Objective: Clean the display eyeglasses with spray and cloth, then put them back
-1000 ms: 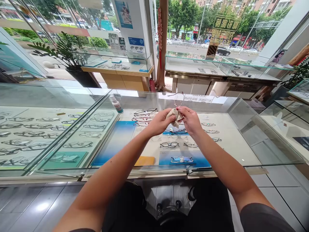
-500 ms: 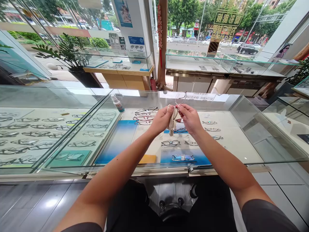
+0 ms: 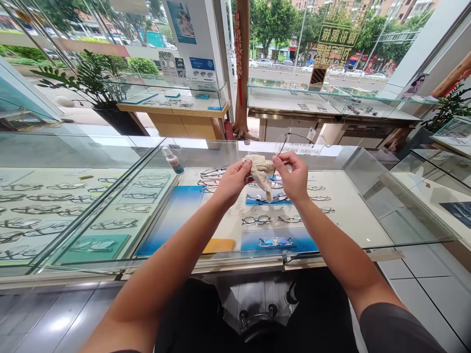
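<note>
Above the glass counter, my left hand (image 3: pixel 234 180) is closed on a crumpled cream cleaning cloth (image 3: pixel 262 175), which hangs down between my hands. My right hand (image 3: pixel 293 175) pinches a pair of thin-rimmed eyeglasses (image 3: pixel 282 145). One round lens and a dark temple stick up past the fingers. The cloth's right edge comes close to the right fingertips; whether they touch cannot be made out. My fingers hide the rest of the glasses.
A spray bottle (image 3: pixel 172 160) stands on the glass counter (image 3: pixel 331 245) to the left. Rows of eyeglasses lie inside, some on blue trays (image 3: pixel 172 211). A green case (image 3: pixel 97 249) is in the left section. Farther off are more showcases (image 3: pixel 294 98) and a potted plant (image 3: pixel 106 93).
My hands have drawn slightly apart, and the cloth has spread between them. The eyeglasses have turned, so their temple now points right. The whole view has shifted a little.
</note>
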`<state>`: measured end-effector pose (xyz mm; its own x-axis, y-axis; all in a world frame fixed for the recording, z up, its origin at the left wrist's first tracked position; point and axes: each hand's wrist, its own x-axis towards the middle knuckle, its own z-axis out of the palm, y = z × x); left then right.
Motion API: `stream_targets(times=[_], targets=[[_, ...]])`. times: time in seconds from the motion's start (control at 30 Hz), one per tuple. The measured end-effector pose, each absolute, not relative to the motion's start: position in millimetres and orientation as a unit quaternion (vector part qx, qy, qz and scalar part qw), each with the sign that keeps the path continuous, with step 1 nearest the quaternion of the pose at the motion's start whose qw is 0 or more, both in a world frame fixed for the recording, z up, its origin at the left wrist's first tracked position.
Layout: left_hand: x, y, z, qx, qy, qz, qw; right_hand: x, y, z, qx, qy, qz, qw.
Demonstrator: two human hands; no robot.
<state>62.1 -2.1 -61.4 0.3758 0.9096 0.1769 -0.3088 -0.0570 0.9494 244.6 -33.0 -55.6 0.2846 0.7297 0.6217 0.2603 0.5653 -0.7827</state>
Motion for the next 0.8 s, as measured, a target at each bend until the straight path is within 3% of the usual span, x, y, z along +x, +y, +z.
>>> stream_targets(times=[0.1,0.2,0.47,0.8], targets=[[73.2,-10.7,-65.8,0.564,0.248,0.475,0.628,238.8,-37.3,-58.2,-0.445,-0.601,0.049,0.662],[83.6,-17.9,-72.8,0.592,0.223,0.46,0.623,232.2,-38.4,-62.6,-0.451,-0.615,-0.002,0.647],[87.9,-20.0,-78.5,0.617,0.184,0.451,0.618,224.6,-41.4,-65.2,-0.456,-0.616,-0.01,0.642],[83.5,-32.6,-74.2,0.773,0.253,0.372,0.447,240.2,-34.5,-61.6,-0.477,-0.566,-0.042,0.671]])
